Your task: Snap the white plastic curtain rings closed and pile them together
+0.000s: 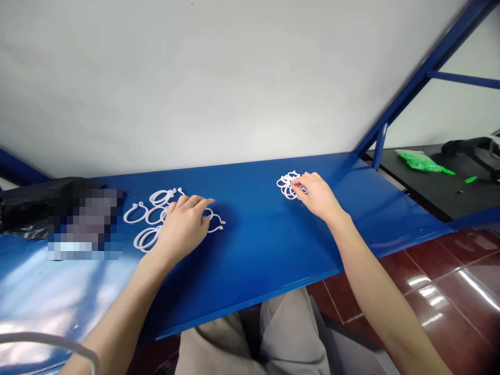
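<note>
Several thin white open rings (135,213) with small loop ends, like curtain rings, lie spread on the left part of the blue table. My left hand (185,221) is over the right side of this group, its fingers stretched out and thumb apart, and it hides some rings. Farther right is a tangled pile of white rings (288,182). At the pile's right side is my right hand (314,194), thumb and forefinger pinched together on a white ring. Its fingers cover part of the pile.
The blue table (250,245) meets a white wall (234,83). Black plastic (27,200) and a blurred-out patch are at the left. A grey cable (50,339) crosses the lower left. Beyond a blue frame (378,146), a green bag (420,160) lies on a black surface.
</note>
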`<state>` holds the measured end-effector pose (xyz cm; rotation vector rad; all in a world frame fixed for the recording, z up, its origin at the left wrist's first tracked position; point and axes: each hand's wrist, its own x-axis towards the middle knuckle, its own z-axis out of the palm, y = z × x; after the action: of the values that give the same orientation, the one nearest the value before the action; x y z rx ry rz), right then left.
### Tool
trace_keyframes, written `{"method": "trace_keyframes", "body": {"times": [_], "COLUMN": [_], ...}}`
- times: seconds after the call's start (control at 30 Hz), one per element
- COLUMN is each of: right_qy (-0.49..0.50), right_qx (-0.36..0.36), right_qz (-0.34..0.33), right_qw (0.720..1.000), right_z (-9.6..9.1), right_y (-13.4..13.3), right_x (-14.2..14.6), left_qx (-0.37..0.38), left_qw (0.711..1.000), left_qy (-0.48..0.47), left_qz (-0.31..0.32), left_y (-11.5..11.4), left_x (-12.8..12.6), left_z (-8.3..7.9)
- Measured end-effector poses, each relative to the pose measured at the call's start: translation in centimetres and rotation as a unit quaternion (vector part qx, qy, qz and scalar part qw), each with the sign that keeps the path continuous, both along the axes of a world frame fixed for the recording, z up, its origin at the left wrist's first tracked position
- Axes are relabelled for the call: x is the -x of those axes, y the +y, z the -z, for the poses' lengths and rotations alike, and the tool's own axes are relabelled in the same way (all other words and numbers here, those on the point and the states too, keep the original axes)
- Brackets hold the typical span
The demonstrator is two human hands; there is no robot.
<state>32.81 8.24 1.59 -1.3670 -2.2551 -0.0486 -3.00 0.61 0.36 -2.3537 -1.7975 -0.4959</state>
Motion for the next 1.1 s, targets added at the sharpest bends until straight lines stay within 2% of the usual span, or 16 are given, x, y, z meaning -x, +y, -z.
{"method": "trace_keyframes", "body": {"times": [0.13, 0.27, 0.4, 0.63, 0.73, 0.83, 0.9, 1.0, 1.1], "right_qy": [-0.007, -0.025, -0.022, 0.032, 0.048, 0.032, 0.007, -0.018, 0.001], "right_qx": [0.028, 0.011, 0.01, -0.06, -0.07, -0.002, 0.035, 0.044, 0.048], "right_qz": [0.006, 0.035, 0.046, 0.025, -0.052, -0.189, -0.253, -0.284, -0.294], "right_qw": [1.0, 0.999, 0.999, 0.997, 0.995, 0.981, 0.967, 0.958, 0.955], "right_z": [0.0, 0.1, 0.2, 0.1, 0.2, 0.5, 0.9, 1.6, 2.1], "right_y": [-0.2, -0.3, -0.3, -0.5, -1.6, -3.5, -4.6, -5.4, -5.2], "right_x": [0.1, 0.3, 0.2, 1.2, 3.7, 7.1, 9.0, 10.4, 10.5], "left_qx": [0.049, 0.044, 0.042, 0.043, 0.048, 0.056, 0.059, 0.041, 0.008], "left_qw": [0.999, 0.998, 0.998, 0.999, 0.998, 0.996, 0.994, 0.995, 1.0], "left_qy": [0.012, 0.004, 0.005, -0.002, -0.022, -0.044, -0.06, -0.065, -0.014], "left_qz": [0.014, 0.04, 0.036, 0.032, 0.039, 0.055, 0.073, 0.061, -0.015], "left_y": [0.0, -0.1, -0.2, 0.0, 0.0, -0.1, -0.1, -0.1, -0.1], "left_x": [0.7, 0.5, 0.3, 0.4, 0.2, -0.3, -0.6, -0.5, 0.5], "left_z": [0.1, 0.0, 0.1, 0.2, 0.2, -0.2, -0.5, -0.9, -0.9]}}
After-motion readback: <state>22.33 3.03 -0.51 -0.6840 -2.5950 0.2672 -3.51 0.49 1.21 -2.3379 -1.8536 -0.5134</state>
